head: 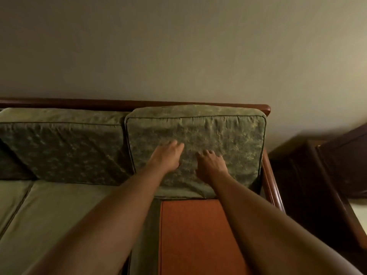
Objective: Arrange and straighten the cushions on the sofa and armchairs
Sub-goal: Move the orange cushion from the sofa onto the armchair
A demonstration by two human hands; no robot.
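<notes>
A green patterned back cushion point(228, 135) stands upright at the right end of the wooden-framed sofa point(267, 169). My left hand point(168, 157) lies flat against its front, fingers together. My right hand point(211, 165) presses beside it, fingers spread a little. Neither hand holds anything. A second green back cushion point(65, 149) leans tilted to the left of the first. Below the right cushion the seat shows a bare orange wooden panel point(194, 235) with no seat cushion on it. Green seat cushions point(59, 211) cover the rest of the seat.
A plain wall rises behind the sofa. A dark wooden piece of furniture point(325, 175) stands close to the sofa's right arm, blurred. A pale patch of floor point(359, 213) shows at the right edge.
</notes>
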